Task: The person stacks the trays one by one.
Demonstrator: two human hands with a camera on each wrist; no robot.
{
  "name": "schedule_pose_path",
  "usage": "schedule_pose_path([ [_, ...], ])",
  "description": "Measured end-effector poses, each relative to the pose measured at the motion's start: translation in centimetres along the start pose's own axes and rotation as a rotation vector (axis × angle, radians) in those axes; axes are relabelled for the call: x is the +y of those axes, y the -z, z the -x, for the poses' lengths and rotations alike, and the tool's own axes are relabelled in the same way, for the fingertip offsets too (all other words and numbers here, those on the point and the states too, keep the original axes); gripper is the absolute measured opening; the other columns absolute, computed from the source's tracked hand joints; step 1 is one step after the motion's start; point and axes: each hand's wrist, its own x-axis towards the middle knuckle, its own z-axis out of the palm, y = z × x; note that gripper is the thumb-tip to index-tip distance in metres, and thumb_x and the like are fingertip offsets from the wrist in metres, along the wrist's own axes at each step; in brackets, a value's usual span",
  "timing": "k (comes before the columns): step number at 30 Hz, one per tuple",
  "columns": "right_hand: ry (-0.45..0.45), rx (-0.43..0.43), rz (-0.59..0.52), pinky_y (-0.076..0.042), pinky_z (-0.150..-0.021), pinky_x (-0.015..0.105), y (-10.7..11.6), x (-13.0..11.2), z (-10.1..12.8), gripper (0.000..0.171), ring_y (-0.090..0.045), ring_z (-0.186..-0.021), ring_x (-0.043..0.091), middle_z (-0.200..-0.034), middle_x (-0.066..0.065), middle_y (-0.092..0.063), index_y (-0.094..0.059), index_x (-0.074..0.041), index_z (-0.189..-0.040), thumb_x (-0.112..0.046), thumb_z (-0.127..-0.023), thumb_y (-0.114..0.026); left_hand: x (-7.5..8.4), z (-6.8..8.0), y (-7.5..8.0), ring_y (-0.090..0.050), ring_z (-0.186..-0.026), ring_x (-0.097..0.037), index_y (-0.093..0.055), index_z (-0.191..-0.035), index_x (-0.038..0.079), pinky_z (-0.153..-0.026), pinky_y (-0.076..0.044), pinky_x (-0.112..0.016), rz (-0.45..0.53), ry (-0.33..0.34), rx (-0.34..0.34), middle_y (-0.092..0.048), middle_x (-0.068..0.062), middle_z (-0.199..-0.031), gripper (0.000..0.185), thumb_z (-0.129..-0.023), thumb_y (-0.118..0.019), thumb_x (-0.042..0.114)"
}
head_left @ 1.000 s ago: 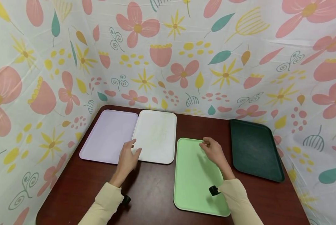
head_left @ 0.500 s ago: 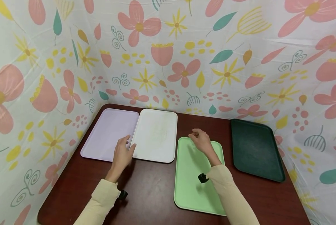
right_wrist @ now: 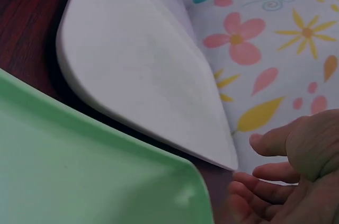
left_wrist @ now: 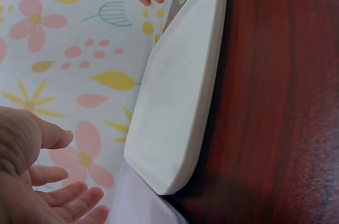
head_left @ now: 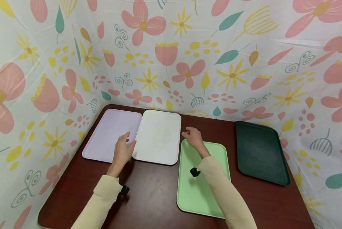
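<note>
In the head view my left hand (head_left: 123, 149) hovers above the near right part of the lavender tray (head_left: 111, 133), close to the white tray (head_left: 159, 136). Its fingers are loosely bent and hold nothing, as the left wrist view also shows. My right hand (head_left: 194, 138) is in the air over the far left corner of the light green tray (head_left: 205, 181), between it and the white tray's right edge. Thumb and fingers stand apart with nothing between them in the right wrist view. White and lavender trays lie side by side, edges meeting or nearly so.
A dark green tray (head_left: 261, 152) lies at an angle on the right of the reddish-brown wooden table (head_left: 151, 197). Flower-patterned cloth (head_left: 171, 63) hangs behind the table and along both sides. Each wrist carries a small black camera.
My right hand has moved left and away from me, from the green tray's far right to its far left corner. The left hand has drifted slightly left and farther out. The trays stay put.
</note>
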Motion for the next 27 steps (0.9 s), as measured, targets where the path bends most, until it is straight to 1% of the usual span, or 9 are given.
schedule_pose_path([
  [5, -0.052, 0.015, 0.045, -0.054, -0.085, 0.048, -1.4, -0.5, -0.8, 0.050, -0.067, -0.102, 0.034, -0.128, 0.023, -0.065, -0.053, 0.004, -0.147, -0.023, -0.106, -0.060, -0.2, -0.6, -0.1, -0.058, -0.123, -0.045, -0.047, -0.148, -0.011, -0.100, -0.048, -0.056, 0.013, 0.006, -0.009, -0.051, -0.033, -0.142, 0.058, -0.099, -0.068, 0.011],
  [10, -0.072, 0.074, 0.117, -0.055, -0.086, 0.049, -2.6, -1.1, -1.3, 0.043, -0.069, -0.095, 0.032, -0.126, 0.021, -0.068, -0.063, 0.002, -0.138, -0.026, -0.105, -0.063, -0.2, -1.0, -0.4, -0.056, -0.126, -0.044, -0.046, -0.150, -0.009, -0.100, -0.048, -0.056, 0.035, 0.041, -0.022, -0.050, -0.030, -0.144, 0.057, -0.101, -0.066, 0.013],
  [12, -0.082, 0.098, 0.164, -0.054, -0.088, 0.050, -3.0, -1.1, -1.4, 0.035, -0.068, -0.088, 0.030, -0.116, 0.019, -0.071, -0.070, 0.001, -0.124, -0.027, -0.104, -0.064, -0.2, -1.3, -0.6, -0.056, -0.126, -0.043, -0.046, -0.150, -0.008, -0.100, -0.048, -0.056, 0.043, 0.057, -0.028, -0.050, -0.029, -0.144, 0.057, -0.101, -0.066, 0.013],
  [14, -0.093, 0.112, 0.205, -0.050, -0.090, 0.051, -3.5, -1.0, -1.7, 0.029, -0.063, -0.078, 0.028, -0.095, 0.016, -0.070, -0.072, -0.001, -0.101, -0.029, -0.103, -0.065, -0.3, -1.5, -0.8, -0.056, -0.126, -0.042, -0.047, -0.149, -0.007, -0.100, -0.048, -0.055, 0.043, 0.068, -0.030, -0.050, -0.029, -0.144, 0.056, -0.101, -0.066, 0.014],
  [16, -0.103, 0.123, 0.239, -0.045, -0.093, 0.055, -3.9, -1.0, -1.9, 0.035, -0.056, -0.070, 0.027, -0.075, 0.012, -0.062, -0.064, -0.004, -0.080, -0.030, -0.103, -0.066, -0.4, -1.7, -1.0, -0.057, -0.125, -0.042, -0.048, -0.149, -0.007, -0.100, -0.048, -0.054, 0.046, 0.078, -0.029, -0.050, -0.029, -0.144, 0.055, -0.101, -0.066, 0.015],
  [18, -0.115, 0.122, 0.274, -0.042, -0.095, 0.059, -4.2, -0.9, -2.0, 0.045, -0.052, -0.067, 0.028, -0.063, 0.009, -0.051, -0.052, -0.008, -0.067, -0.031, -0.103, -0.066, -0.5, -1.9, -1.2, -0.057, -0.124, -0.042, -0.049, -0.148, -0.008, -0.101, -0.048, -0.055, 0.044, 0.082, -0.028, -0.051, -0.030, -0.143, 0.055, -0.101, -0.066, 0.014],
  [19, -0.119, 0.124, 0.286, -0.040, -0.098, 0.061, -4.3, -0.9, -2.1, 0.047, -0.053, -0.068, 0.028, -0.061, 0.008, -0.049, -0.049, -0.010, -0.065, -0.032, -0.102, -0.067, -0.6, -2.0, -1.3, -0.057, -0.124, -0.042, -0.049, -0.148, -0.008, -0.101, -0.048, -0.054, 0.043, 0.085, -0.029, -0.051, -0.030, -0.143, 0.055, -0.101, -0.066, 0.014],
  [22, -0.131, 0.131, 0.325, -0.040, -0.100, 0.064, -4.7, -0.9, -2.2, 0.049, -0.057, -0.071, 0.030, -0.060, 0.007, -0.050, -0.049, -0.012, -0.062, -0.032, -0.102, -0.067, -0.7, -2.2, -1.4, -0.057, -0.124, -0.042, -0.049, -0.148, -0.008, -0.100, -0.048, -0.054, 0.049, 0.089, -0.032, -0.051, -0.031, -0.142, 0.054, -0.101, -0.065, 0.014],
  [27, -0.135, 0.166, 0.331, -0.039, -0.097, 0.063, -5.4, -0.9, -2.5, 0.049, -0.058, -0.068, 0.032, -0.058, 0.008, -0.050, -0.048, -0.012, -0.060, -0.028, -0.103, -0.065, -0.9, -2.4, -1.5, -0.057, -0.124, -0.042, -0.050, -0.147, -0.008, -0.099, -0.049, -0.054, 0.054, 0.094, -0.035, -0.051, -0.030, -0.144, 0.053, -0.101, -0.065, 0.015],
])
